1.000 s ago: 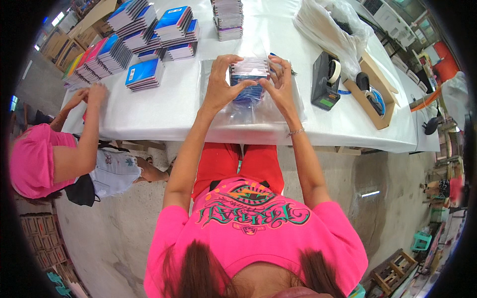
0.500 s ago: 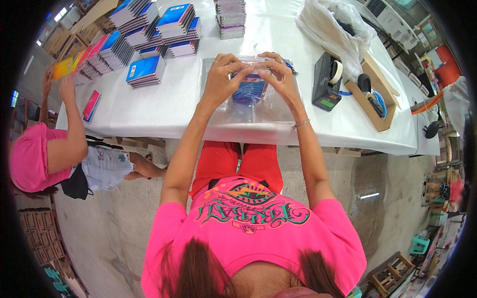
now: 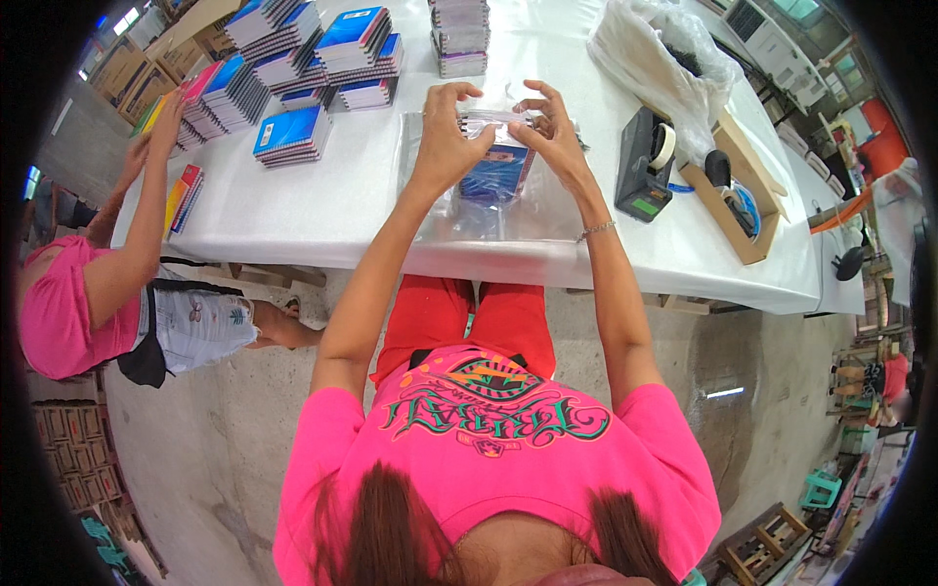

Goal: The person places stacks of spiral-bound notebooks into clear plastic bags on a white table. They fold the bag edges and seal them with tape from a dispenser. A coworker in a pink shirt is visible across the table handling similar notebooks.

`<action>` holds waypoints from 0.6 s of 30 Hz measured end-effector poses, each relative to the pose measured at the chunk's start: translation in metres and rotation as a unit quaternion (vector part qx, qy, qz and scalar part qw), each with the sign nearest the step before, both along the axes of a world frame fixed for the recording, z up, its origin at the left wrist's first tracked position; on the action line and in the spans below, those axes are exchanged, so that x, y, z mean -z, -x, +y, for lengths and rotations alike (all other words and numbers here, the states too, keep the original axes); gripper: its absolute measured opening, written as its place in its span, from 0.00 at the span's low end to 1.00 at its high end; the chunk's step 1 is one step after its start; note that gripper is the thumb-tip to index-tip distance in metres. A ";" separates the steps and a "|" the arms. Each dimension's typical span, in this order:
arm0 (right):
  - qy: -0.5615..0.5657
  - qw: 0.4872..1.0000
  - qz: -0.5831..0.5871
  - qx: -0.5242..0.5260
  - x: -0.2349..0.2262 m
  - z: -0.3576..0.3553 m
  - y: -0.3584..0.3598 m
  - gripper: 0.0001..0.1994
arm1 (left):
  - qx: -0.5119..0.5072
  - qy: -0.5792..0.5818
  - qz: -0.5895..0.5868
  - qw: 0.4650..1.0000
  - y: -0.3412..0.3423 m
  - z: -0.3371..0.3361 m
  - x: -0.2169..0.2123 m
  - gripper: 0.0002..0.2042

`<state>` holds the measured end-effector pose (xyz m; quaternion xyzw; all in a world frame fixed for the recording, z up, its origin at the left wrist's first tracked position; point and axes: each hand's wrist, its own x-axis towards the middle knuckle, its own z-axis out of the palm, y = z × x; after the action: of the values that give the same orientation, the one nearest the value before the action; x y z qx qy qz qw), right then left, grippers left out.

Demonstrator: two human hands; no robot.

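A blue-covered spiral notebook (image 3: 493, 178) lies in clear plastic in front of me, on a flat layer of clear plastic bags (image 3: 440, 228). My left hand (image 3: 447, 137) is at its far left corner, thumb stretched toward the notebook's far edge and index finger lifted away. Opposite it, my right hand (image 3: 554, 137) has its thumb on the plastic near the far right corner and its fingers raised apart. Both hands are open. Crinkled plastic shows between them at the notebook's far edge. The lower fingers of each hand are partly hidden.
Stacked spiral notebooks (image 3: 357, 49) stand at the far left, with another stack (image 3: 459, 39) at the back. On the right are a black tape dispenser (image 3: 645, 166), an open cardboard box (image 3: 752, 239) and a white plastic bag (image 3: 664, 59). A co-worker (image 3: 78, 293) handles notebooks at left.
My fingers have spread and lifted from the plastic they were gathered on; the thumbs stay near the notebook's far edge. The co-worker's hands moved, and more notebooks lie on the small pile beside them.
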<state>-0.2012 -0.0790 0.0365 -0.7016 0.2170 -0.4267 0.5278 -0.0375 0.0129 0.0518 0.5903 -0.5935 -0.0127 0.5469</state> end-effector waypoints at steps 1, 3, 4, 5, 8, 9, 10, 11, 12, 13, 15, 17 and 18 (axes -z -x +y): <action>-0.009 1.000 0.016 -0.018 0.000 -0.003 0.000 0.24 | -0.028 0.025 -0.004 0.999 -0.002 -0.006 0.009 0.22; -0.027 0.997 0.049 -0.052 0.001 -0.007 -0.001 0.26 | -0.006 0.007 0.054 0.998 -0.006 -0.012 0.014 0.24; -0.038 0.996 0.046 -0.063 0.002 -0.008 -0.001 0.27 | 0.042 -0.036 0.116 0.992 -0.010 -0.013 0.016 0.25; -0.050 0.995 0.044 -0.073 0.002 -0.009 -0.001 0.28 | 0.091 -0.080 0.177 0.977 -0.011 -0.012 0.014 0.26; -0.056 0.996 0.007 -0.065 0.006 -0.008 -0.002 0.28 | 0.212 -0.163 0.263 0.927 -0.013 -0.010 0.007 0.27; -0.053 0.997 -0.011 -0.056 0.007 -0.006 -0.004 0.28 | 0.210 -0.167 0.262 0.927 -0.014 -0.010 0.007 0.27; -0.051 0.997 -0.020 -0.048 0.007 -0.004 -0.005 0.27 | 0.208 -0.171 0.261 0.927 -0.014 -0.011 0.005 0.28; -0.049 0.998 -0.030 -0.040 0.005 0.000 -0.006 0.27 | 0.207 -0.176 0.260 0.927 -0.014 -0.011 0.004 0.29; -0.047 0.998 -0.039 -0.031 0.003 0.002 -0.006 0.27 | 0.213 -0.184 0.244 0.928 -0.014 -0.011 0.001 0.29; -0.053 0.998 -0.023 -0.040 0.004 0.001 -0.005 0.26 | 0.219 -0.191 0.227 0.929 -0.015 -0.011 -0.001 0.29; -0.063 0.996 0.009 -0.057 0.002 -0.001 -0.002 0.26 | 0.239 -0.209 0.213 0.924 -0.017 -0.013 -0.004 0.30; -0.044 0.998 -0.013 -0.037 0.000 0.003 -0.004 0.26 | 0.264 -0.231 0.217 0.911 -0.024 -0.017 -0.006 0.30; -0.034 0.999 -0.024 -0.029 -0.003 0.006 -0.007 0.27 | 0.261 -0.235 0.223 0.909 -0.027 -0.020 -0.002 0.30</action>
<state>-0.1947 -0.0734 0.0399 -0.6786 0.1985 -0.4206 0.5685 -0.0101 -0.0075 0.0539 0.5077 -0.5684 -0.4252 0.4882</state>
